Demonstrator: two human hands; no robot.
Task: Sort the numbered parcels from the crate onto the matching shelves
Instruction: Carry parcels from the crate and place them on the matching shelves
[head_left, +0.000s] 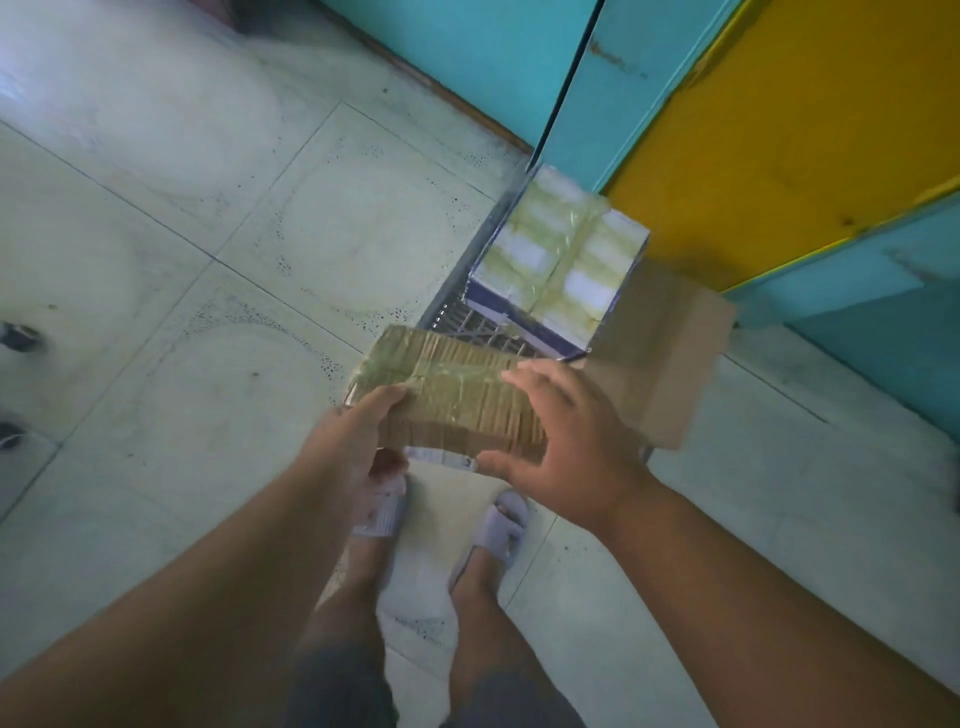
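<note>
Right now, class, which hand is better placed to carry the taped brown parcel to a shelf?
Left hand: it grips the brown parcel's corner. The right hand is open.

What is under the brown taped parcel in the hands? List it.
Under the brown parcel, held by the left hand and right hand, show the crate grid, a white printed edge, floor and slippers. The rest beneath is covered.

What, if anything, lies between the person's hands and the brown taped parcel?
Nothing visible: the left hand grips the brown taped parcel at its near corner, and the right hand rests on its right end.
</note>
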